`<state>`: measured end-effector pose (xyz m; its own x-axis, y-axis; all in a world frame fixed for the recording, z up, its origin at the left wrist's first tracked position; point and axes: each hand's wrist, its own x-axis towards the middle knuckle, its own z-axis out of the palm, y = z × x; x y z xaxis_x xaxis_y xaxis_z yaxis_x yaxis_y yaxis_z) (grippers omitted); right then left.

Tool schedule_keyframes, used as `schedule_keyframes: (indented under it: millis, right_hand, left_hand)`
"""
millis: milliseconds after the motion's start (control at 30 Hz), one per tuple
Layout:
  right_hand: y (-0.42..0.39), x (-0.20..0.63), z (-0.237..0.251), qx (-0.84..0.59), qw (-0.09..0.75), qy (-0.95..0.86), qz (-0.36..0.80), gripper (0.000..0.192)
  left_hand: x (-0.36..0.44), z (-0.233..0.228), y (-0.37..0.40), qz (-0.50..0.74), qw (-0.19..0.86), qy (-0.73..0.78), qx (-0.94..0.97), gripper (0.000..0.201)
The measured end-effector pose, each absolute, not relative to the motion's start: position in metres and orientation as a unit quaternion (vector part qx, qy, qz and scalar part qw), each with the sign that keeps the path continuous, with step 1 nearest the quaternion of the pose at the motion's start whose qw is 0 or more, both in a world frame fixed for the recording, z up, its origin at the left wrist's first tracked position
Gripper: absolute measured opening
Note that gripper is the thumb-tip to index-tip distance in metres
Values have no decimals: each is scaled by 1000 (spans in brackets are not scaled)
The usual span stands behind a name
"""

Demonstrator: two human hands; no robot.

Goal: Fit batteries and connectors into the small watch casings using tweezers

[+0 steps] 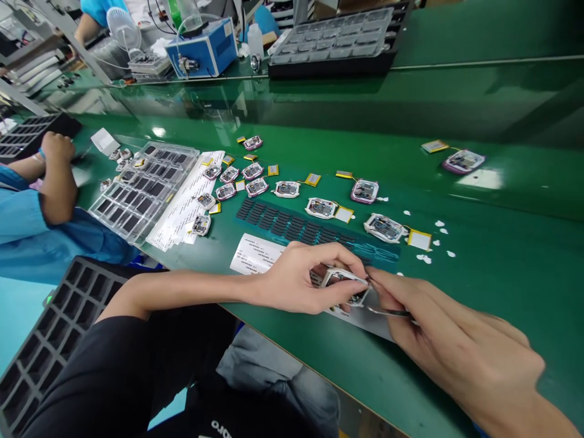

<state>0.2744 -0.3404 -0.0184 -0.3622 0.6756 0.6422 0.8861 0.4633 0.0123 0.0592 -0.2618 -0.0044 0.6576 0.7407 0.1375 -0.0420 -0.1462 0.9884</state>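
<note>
My left hand [298,283] pinches a white-framed smartwatch case [334,277] by its edges, with the thumb in front and the fingers behind. Some dark inner parts show, but the fingers cover much of it. At the case's right edge, my right hand [460,344] grips metal tweezers [387,312], whose tips are partly hidden. Both hands are above a printed white sheet [253,254] on the green bench. Just behind them lies a teal strip [292,225] bearing rows of black stickers. An opened watch case [385,228] with a wired battery [420,239] sits beyond my right hand.
Several more opened watch cases [322,208] with batteries are spread across the bench [515,267]. White scraps [424,259] lie at right. A clear tray [150,182] stands at left, near a co-worker's arm [59,176]. A black compartment tray [59,334] is beside my left arm.
</note>
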Motion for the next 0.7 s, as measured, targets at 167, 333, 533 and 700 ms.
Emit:
schedule_keyframes:
  millis: [167,333,533,700]
  right_hand:
    - [-333,275,-8,-475,255,-811,-227,18]
    - [-322,278,5,-544,229,-774,-227,21]
    - [-332,271,1,-477,251,-820,-192,27]
    - [-336,271,-2,-462,237,-826,-218,22]
  left_hand:
    - [59,0,-262,301,641,269,653,19]
    - [57,2,-261,259,691,322,593,23]
    - [56,4,-257,261,725,281,572,17]
    - [56,4,-259,285,732,259,561,26]
